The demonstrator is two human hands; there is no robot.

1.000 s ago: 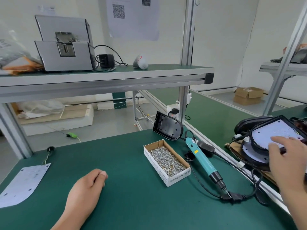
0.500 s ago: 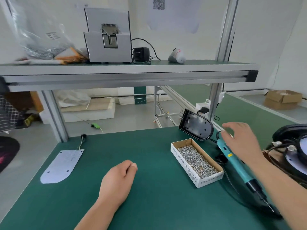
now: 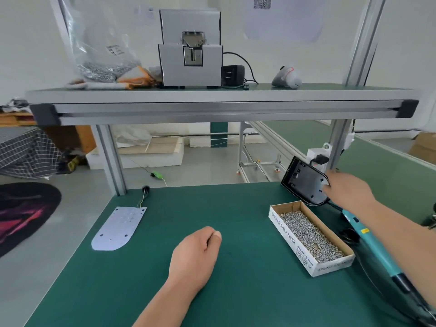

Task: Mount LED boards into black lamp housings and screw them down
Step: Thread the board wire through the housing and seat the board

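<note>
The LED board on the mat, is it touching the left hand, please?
Apart. The head view shows bare green mat between the LED board and left hand.

Blk housing tilted; LED brd flat

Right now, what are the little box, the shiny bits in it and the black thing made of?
The box looks like cardboard: brown dull inside, white printed side. The screws glint silver-grey, probably metal. The black housing looks like moulded plastic, dull with a slight sheen, though painted metal is possible.
</note>
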